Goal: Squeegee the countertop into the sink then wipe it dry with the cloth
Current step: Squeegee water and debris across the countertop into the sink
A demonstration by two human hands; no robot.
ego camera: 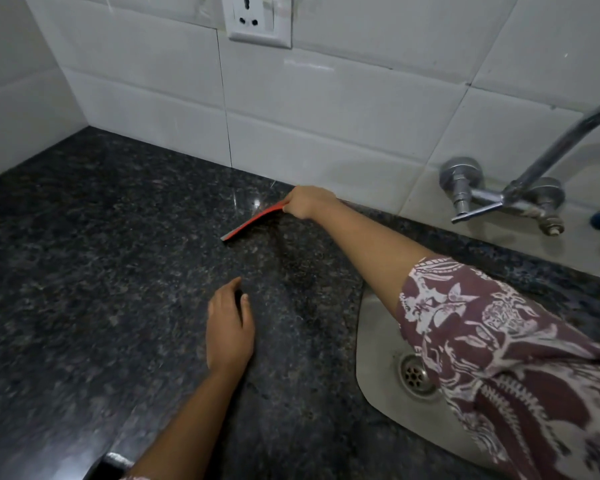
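Note:
A red squeegee (253, 220) rests with its blade on the dark speckled granite countertop (101, 271), close to the back wall. My right hand (309, 202) is shut on its handle end, the arm reaching across the sink. My left hand (230, 329) lies flat on the countertop nearer to me, fingers apart and holding nothing. The steel sink (378, 358) is set into the counter at the right, its drain (417, 375) partly covered by my patterned sleeve. No cloth is in view.
White tiled walls enclose the counter at the back and left. A wall socket (258, 20) sits high on the back wall. A chrome wall tap (506, 195) with a long spout juts out above the sink at the right.

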